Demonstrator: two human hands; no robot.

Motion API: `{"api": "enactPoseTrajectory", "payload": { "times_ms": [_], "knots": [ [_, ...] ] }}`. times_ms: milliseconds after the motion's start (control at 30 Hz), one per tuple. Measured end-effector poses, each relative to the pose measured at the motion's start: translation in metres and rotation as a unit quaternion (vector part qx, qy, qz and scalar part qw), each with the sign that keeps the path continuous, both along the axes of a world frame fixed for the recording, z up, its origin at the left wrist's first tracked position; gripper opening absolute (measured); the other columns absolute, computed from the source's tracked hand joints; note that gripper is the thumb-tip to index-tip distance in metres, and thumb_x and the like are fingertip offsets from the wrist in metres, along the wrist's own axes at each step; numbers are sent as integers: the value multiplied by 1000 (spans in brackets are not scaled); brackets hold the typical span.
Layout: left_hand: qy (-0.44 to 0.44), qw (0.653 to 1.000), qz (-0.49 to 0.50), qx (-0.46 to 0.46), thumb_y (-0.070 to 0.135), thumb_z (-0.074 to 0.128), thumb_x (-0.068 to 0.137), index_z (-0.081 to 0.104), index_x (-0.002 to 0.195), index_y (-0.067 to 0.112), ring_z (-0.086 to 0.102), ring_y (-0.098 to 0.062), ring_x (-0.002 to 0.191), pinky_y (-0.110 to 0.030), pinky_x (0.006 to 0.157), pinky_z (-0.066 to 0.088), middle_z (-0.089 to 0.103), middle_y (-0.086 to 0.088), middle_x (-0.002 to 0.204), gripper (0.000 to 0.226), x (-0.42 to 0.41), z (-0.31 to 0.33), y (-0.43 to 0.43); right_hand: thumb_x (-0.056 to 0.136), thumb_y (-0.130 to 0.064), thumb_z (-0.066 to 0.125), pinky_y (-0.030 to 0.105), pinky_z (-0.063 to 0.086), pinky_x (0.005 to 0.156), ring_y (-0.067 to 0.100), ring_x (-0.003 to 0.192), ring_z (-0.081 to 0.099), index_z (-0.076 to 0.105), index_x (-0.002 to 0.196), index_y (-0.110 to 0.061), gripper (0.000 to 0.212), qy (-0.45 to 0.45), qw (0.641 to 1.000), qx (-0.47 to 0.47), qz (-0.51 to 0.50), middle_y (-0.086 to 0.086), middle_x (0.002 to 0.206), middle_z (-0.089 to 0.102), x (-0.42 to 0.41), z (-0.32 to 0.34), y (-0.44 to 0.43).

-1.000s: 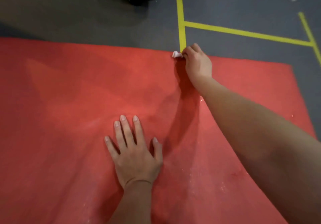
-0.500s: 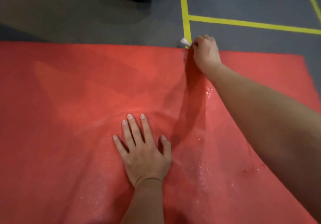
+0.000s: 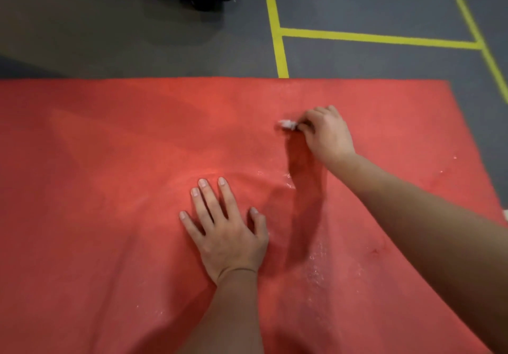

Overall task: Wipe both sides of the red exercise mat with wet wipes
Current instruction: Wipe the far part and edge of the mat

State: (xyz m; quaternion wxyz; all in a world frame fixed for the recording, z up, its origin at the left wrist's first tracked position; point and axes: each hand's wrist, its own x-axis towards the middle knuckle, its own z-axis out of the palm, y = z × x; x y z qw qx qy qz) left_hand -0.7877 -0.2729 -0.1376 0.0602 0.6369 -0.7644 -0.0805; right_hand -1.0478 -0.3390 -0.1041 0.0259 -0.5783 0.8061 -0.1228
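Left hand (image 3: 228,235), right hand (image 3: 328,135), bare forearms, short nails

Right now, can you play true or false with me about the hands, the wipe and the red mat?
1. The left hand lies flat on the red mat. True.
2. The right hand holds nothing. False: it pinches a small white wipe.
3. The wipe is on the floor past the mat. False: it is on the mat, inside its far edge.
4. The floor beyond the mat has yellow lines on it. True.
5. The mat looks dry everywhere. False: wet spots glisten near the right arm.
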Motion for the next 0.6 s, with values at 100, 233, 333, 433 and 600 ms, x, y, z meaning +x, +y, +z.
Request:
{"api": "enactPoseTrajectory", "payload": {
  "times_ms": [100, 233, 333, 433, 600],
  "knots": [
    [3, 1000, 0, -1, 50, 47, 87, 31, 160, 14, 17, -35, 156, -64, 122, 10, 20, -19, 168, 84, 0, -1, -1, 84, -11, 59, 45, 45, 77, 41, 89, 58, 70, 89, -12, 12, 10, 999, 36, -10, 15, 88, 67, 1, 2, 13],
    [0, 1000, -4, -6, 51, 43, 87, 30, 160, 15, 16, -34, 156, -63, 122, 10, 20, -19, 168, 83, 2, -3, 2, 82, -16, 50, 46, 48, 79, 39, 95, 58, 71, 89, -13, 22, -19, 997, 45, -57, 15, 92, 65, 0, 5, 3],
    [-7, 1000, -1, -9, 52, 40, 88, 29, 161, 14, 15, -34, 156, -63, 122, 9, 19, -19, 168, 82, 1, -4, 1, 85, -8, 53, 48, 47, 78, 39, 93, 56, 69, 88, -11, 16, -26, 996, 55, -63, 13, 91, 64, 15, 2, 27],
    [0, 1000, 0, -10, 52, 39, 88, 29, 161, 14, 15, -35, 156, -63, 122, 8, 20, -19, 168, 83, 0, -2, 2, 89, -11, 56, 46, 43, 75, 36, 88, 51, 69, 88, -11, 13, -44, 995, 17, -89, 9, 88, 62, 39, -1, 81],
    [-13, 1000, 3, -16, 52, 39, 88, 28, 161, 14, 16, -35, 155, -63, 123, 8, 20, -19, 167, 83, 0, -5, 2, 88, -15, 55, 44, 43, 72, 35, 85, 52, 72, 84, -11, 18, -35, 998, 2, -61, 9, 83, 62, 32, -4, 83]
  ]
}}
